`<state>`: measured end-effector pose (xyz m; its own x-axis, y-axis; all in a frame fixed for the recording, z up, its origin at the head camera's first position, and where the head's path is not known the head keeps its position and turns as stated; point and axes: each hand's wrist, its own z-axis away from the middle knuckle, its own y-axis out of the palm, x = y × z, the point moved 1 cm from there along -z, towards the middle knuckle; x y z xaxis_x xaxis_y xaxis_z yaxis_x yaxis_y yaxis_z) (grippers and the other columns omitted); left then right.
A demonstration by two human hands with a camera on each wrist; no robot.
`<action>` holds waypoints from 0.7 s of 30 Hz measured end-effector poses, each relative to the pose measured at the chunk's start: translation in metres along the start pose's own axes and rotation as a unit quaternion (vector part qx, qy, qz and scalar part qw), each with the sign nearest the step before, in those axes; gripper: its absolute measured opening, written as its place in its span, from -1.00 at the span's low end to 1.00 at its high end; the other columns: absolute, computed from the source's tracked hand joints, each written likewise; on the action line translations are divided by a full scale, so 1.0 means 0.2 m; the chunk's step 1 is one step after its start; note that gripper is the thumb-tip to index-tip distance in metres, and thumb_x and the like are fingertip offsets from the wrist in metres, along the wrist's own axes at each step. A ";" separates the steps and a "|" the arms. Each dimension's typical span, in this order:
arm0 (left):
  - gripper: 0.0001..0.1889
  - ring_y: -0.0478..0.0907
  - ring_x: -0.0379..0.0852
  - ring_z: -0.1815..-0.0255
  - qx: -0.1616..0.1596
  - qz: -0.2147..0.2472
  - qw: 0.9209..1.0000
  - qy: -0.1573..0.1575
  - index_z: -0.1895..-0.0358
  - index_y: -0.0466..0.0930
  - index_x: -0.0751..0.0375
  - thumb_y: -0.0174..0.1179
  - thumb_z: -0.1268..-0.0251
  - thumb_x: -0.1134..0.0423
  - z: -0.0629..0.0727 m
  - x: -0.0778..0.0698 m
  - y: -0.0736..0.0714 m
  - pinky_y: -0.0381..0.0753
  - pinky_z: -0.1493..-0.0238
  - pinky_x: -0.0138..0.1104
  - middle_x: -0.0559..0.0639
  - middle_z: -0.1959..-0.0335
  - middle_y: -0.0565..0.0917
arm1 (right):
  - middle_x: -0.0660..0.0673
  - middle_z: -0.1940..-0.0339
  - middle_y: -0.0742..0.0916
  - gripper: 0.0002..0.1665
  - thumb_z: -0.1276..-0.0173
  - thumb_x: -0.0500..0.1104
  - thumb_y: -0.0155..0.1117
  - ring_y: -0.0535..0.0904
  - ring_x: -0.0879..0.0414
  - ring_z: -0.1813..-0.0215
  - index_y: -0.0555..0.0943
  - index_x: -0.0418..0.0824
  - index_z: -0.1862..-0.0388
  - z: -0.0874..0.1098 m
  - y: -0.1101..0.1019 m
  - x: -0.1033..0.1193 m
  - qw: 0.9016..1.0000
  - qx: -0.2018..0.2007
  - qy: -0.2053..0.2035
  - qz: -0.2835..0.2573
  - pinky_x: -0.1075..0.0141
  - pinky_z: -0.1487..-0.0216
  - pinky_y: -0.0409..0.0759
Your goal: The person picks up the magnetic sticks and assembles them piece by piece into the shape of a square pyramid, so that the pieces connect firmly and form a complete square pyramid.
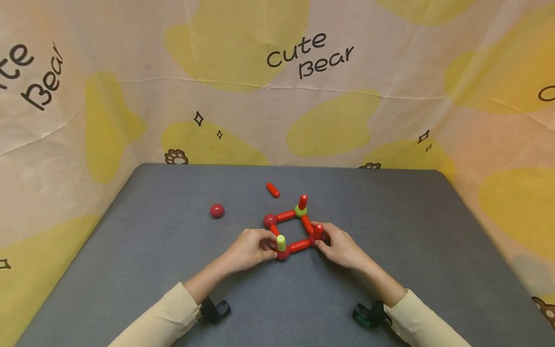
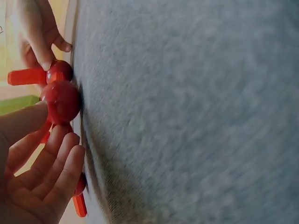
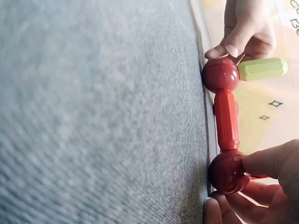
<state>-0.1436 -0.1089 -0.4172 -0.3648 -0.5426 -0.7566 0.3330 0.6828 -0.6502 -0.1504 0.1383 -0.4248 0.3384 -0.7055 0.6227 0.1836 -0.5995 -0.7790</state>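
Observation:
A four-sided frame of red rods and balls lies on the grey table. Its near red ball (image 1: 283, 254) carries an upright light-green rod (image 1: 281, 243). My left hand (image 1: 251, 249) pinches this ball, thumb on its side in the left wrist view. At the right corner, my right hand (image 1: 342, 246) holds another red ball (image 3: 229, 172) between thumb and fingers; an upright red rod (image 1: 318, 231) stands on it. A red rod (image 3: 227, 120) joins these two balls. The far corners are a red ball (image 1: 270, 220) and a green ball (image 1: 300, 211) bearing an upright red rod (image 1: 303, 201).
A loose red ball (image 1: 217, 210) sits to the left of the frame. Beyond the frame lies a loose red rod (image 1: 272, 190). Printed cloth (image 1: 243, 58) hangs behind and at both sides of the grey table (image 1: 173, 193). Each wrist wears a black camera mount (image 1: 214, 311).

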 end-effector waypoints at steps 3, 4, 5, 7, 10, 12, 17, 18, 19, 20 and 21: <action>-0.84 0.58 -0.31 0.45 -0.005 -0.008 1.000 -0.001 0.30 0.65 0.16 0.31 0.02 0.39 -0.02 0.01 -0.01 0.54 0.40 -0.49 -0.10 0.41 0.66 | -0.14 0.03 0.62 -0.48 -0.19 -0.27 0.23 0.57 0.08 0.11 0.47 -0.24 -0.18 0.00 0.00 -0.01 1.000 -0.002 0.005 -0.007 0.11 0.03 0.50; -0.84 0.58 -0.31 0.45 -0.013 -0.010 1.000 -0.004 0.31 0.66 0.14 0.31 0.01 0.38 -0.03 0.01 -0.03 0.54 0.39 -0.48 -0.11 0.41 0.65 | -0.15 0.02 0.62 -0.48 -0.20 -0.26 0.23 0.57 0.07 0.09 0.47 -0.24 -0.18 0.00 0.00 -0.01 1.000 -0.002 0.007 -0.009 0.11 0.02 0.50; -0.85 0.58 -0.30 0.45 -0.024 -0.011 1.000 -0.007 0.31 0.66 0.14 0.31 0.01 0.38 -0.04 0.02 -0.04 0.54 0.40 -0.48 -0.12 0.41 0.65 | -0.15 0.01 0.62 -0.47 -0.20 -0.25 0.23 0.57 0.06 0.07 0.46 -0.24 -0.19 0.00 0.00 -0.01 1.000 0.000 0.008 -0.010 0.11 0.01 0.50; -0.86 0.57 -0.27 0.44 -0.050 -0.014 0.999 -0.012 0.30 0.66 0.14 0.30 -0.01 0.37 -0.06 0.03 -0.07 0.54 0.38 -0.45 -0.11 0.40 0.65 | -0.15 0.00 0.62 -0.47 -0.21 -0.23 0.23 0.57 0.06 0.06 0.46 -0.24 -0.19 0.00 0.00 -0.01 1.000 0.002 0.008 -0.012 0.11 0.01 0.50; -0.85 0.58 -0.24 0.41 -0.085 -0.016 0.996 -0.028 0.28 0.67 0.14 0.29 -0.04 0.35 -0.09 0.05 -0.13 0.56 0.34 -0.41 -0.09 0.35 0.66 | -0.14 0.02 0.62 -0.46 -0.20 -0.21 0.25 0.57 0.09 0.10 0.45 -0.24 -0.19 -0.01 0.00 -0.01 1.000 0.004 0.009 -0.014 0.14 0.04 0.51; -0.85 0.59 -0.21 0.38 -0.103 -0.023 0.994 -0.035 0.26 0.67 0.14 0.28 -0.05 0.34 -0.11 0.06 -0.16 0.57 0.31 -0.38 -0.06 0.30 0.66 | -0.13 0.06 0.62 -0.46 -0.20 -0.21 0.26 0.56 0.11 0.15 0.45 -0.25 -0.19 -0.01 0.00 -0.01 1.000 0.005 0.007 -0.012 0.16 0.08 0.51; -0.80 0.63 -0.18 0.33 -0.105 -0.041 0.992 -0.056 0.21 0.67 0.16 0.29 -0.03 0.32 -0.17 0.10 -0.18 0.57 0.33 -0.35 -0.02 0.25 0.67 | -0.11 0.13 0.61 -0.48 -0.19 -0.24 0.26 0.51 0.13 0.22 0.46 -0.25 -0.17 -0.02 0.00 0.00 1.000 0.005 0.005 0.001 0.21 0.15 0.49; -0.79 0.64 -0.18 0.32 -0.097 -0.043 0.993 -0.059 0.20 0.66 0.16 0.29 -0.03 0.31 -0.18 0.11 -0.18 0.56 0.34 -0.35 -0.02 0.24 0.67 | -0.11 0.13 0.61 -0.48 -0.19 -0.24 0.26 0.50 0.13 0.23 0.46 -0.25 -0.17 -0.02 0.00 0.00 1.000 0.006 0.004 0.002 0.22 0.16 0.49; -0.78 0.64 -0.18 0.31 -0.089 -0.045 0.993 -0.065 0.18 0.66 0.16 0.29 -0.04 0.30 -0.19 0.12 -0.18 0.56 0.34 -0.36 -0.02 0.23 0.67 | -0.11 0.14 0.61 -0.48 -0.19 -0.24 0.26 0.50 0.13 0.23 0.46 -0.25 -0.17 -0.02 0.00 0.00 1.000 0.006 0.004 0.003 0.22 0.16 0.49; -0.78 0.64 -0.19 0.30 -0.080 -0.046 0.993 -0.070 0.17 0.66 0.15 0.29 -0.05 0.28 -0.20 0.12 -0.17 0.55 0.34 -0.37 -0.03 0.22 0.67 | -0.12 0.14 0.61 -0.48 -0.19 -0.24 0.26 0.49 0.13 0.23 0.46 -0.26 -0.17 -0.02 0.00 0.00 1.000 0.006 0.004 0.003 0.21 0.16 0.48; -0.77 0.64 -0.19 0.29 -0.072 -0.047 0.994 -0.072 0.16 0.66 0.15 0.29 -0.05 0.27 -0.21 0.13 -0.17 0.55 0.34 -0.37 -0.03 0.22 0.67 | -0.12 0.13 0.62 -0.48 -0.19 -0.24 0.26 0.50 0.12 0.23 0.46 -0.26 -0.17 -0.02 0.00 0.00 1.000 0.006 0.002 0.003 0.21 0.16 0.49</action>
<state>-0.1997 -0.1250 -0.4116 -0.2576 -0.6646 -0.7014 0.1709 0.6831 -0.7101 -0.1544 0.1368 -0.4236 0.3348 -0.7105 0.6190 0.1922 -0.5916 -0.7830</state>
